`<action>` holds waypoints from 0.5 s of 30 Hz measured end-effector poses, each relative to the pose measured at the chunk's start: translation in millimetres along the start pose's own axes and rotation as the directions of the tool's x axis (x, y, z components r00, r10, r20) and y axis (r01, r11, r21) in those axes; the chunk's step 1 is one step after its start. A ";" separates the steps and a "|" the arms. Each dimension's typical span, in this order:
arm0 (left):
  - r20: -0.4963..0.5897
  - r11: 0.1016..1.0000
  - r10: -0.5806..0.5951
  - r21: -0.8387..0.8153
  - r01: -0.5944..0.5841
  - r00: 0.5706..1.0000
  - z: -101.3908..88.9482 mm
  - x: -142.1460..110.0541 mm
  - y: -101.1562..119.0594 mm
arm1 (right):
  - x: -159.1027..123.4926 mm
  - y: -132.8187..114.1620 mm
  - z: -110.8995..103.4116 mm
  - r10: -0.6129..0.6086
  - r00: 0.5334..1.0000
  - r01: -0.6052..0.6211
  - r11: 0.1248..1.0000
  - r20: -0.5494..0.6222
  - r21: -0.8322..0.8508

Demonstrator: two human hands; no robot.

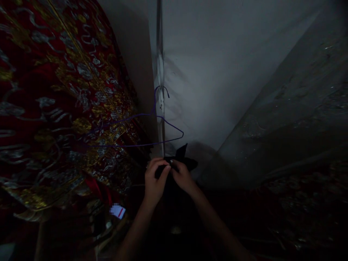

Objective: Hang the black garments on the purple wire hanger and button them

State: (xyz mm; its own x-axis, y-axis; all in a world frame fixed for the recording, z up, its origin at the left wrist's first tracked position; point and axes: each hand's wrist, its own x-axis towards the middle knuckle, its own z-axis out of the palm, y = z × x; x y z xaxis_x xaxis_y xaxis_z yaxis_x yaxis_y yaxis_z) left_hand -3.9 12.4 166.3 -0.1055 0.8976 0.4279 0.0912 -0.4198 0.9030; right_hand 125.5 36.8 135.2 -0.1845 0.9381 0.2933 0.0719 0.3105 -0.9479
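My left hand [155, 175] and my right hand [182, 177] meet in the middle of the view with fingers bent and tips close together. Both pinch a black cloth [187, 163], which juts up in pointed folds behind the fingers and fades into the dark below. A tiny pale spot shows between the fingertips; what it is I cannot make out. Just above the hands a purple wire hanger [170, 144] hangs by its hook, with nothing on the part that shows. Its left end is over the red embroidered fabric.
Red fabric with gold and silver embroidery [62, 90] fills the left side. A pale wall [212, 65] stands ahead, with a narrow upright white strip [161, 72]. Translucent sheeting [285, 116] covers things at right. A lit phone screen [118, 211] glows lower left. The bottom is very dark.
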 end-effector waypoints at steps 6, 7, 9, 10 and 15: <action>0.293 0.976 -0.217 0.064 0.208 0.931 -24.1 -26.3 -37.1 | 3.4 -28.2 -27.3 -0.029 0.923 0.051 0.998 0.384 -0.047; 0.392 0.957 -0.290 0.134 0.258 0.873 -30.7 -31.2 -42.9 | 6.0 -34.3 -32.5 -0.051 0.895 0.093 0.993 0.443 -0.073; 0.551 0.912 -0.407 0.284 0.295 0.728 -45.4 -37.6 -49.0 | 15.4 -43.9 -41.6 -0.104 0.877 0.177 0.978 0.469 -0.114; 0.601 0.895 -0.442 0.346 0.282 0.666 -53.3 -38.4 -49.1 | 22.3 -46.8 -45.1 -0.139 0.891 0.213 0.969 0.433 -0.126; 0.552 0.859 -0.432 0.493 0.139 0.714 -99.8 -17.6 -33.4 | 68.9 -39.8 -49.6 -0.249 0.968 0.251 0.950 0.031 -0.188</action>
State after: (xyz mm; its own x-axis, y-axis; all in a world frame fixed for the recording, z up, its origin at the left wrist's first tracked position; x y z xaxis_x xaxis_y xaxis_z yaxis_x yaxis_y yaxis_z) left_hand -103.9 -2.8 132.3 0.4316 0.8959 -0.1054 0.5515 -0.1697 0.8167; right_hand 158.5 96.7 199.3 -0.2268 0.8258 0.5164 0.2066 0.5589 -0.8031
